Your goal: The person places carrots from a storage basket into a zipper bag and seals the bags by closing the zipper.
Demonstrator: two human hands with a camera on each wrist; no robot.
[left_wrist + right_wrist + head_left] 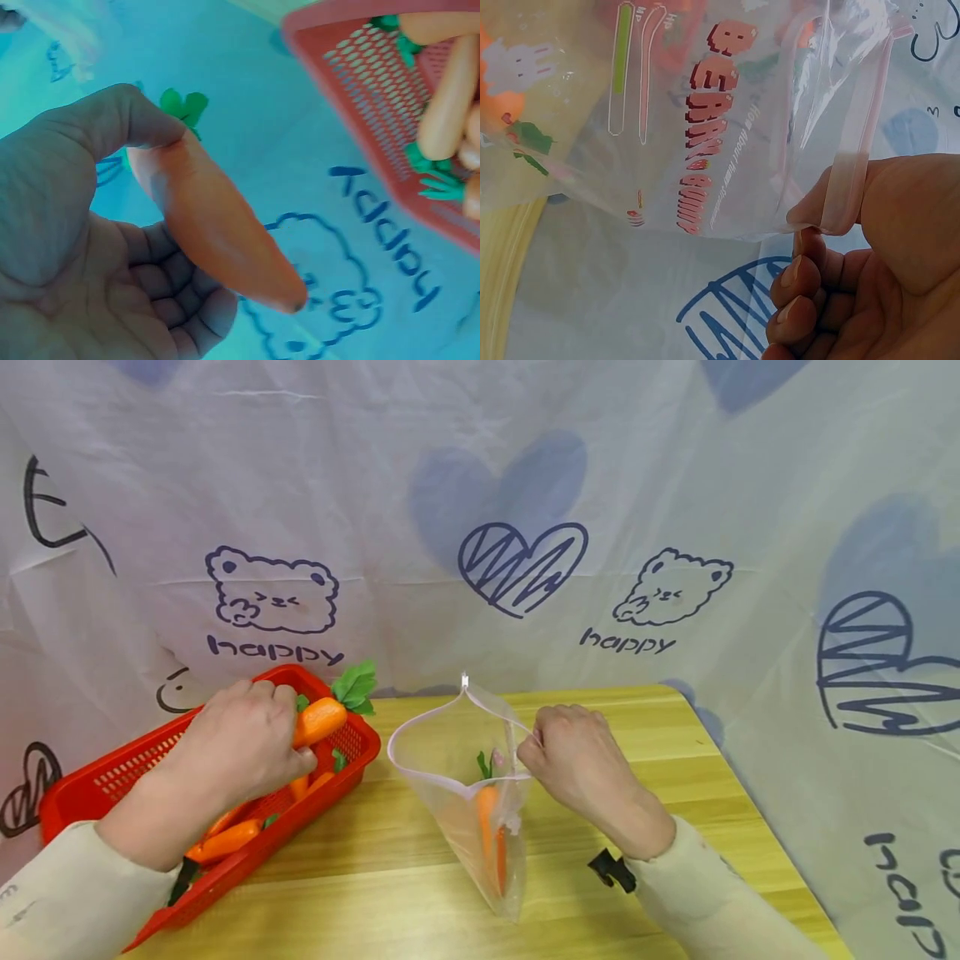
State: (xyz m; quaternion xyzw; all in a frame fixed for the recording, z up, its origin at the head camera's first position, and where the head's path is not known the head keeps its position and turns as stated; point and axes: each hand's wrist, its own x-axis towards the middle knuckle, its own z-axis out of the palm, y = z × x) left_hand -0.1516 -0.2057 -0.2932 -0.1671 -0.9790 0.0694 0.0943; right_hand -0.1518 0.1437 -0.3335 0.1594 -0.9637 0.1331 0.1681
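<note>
"Behind the pale wood-grain desk (675, 760), what hangs there?"

"Whitish sheeting (352, 468) printed with hearts, bears and 'happy', cut off by the frame's top and sides."

"Where's the held carrot (322, 722)?"

"Left of centre, over the right end of the red basket (75, 802), with the left grip (243, 735) clamped on it. Fingers hide its narrow end in the head view; the left wrist view shows it plump, smooth and orange, tapering to a dark tip, its green leaves (187, 106) partly behind the thumb."

"And the others?"

"Basket carrots (232, 841) lie partly under the left arm, so I can't count them. More orange shapes (488, 827) show through the cloudy clear bag (450, 818), near the centre."

"What holds that open?"

"The right grip (588, 760) pinches the edge of its mouth. Pinkish-red lettering (701, 118) runs sideways there; its smaller line is hard to read."
</note>
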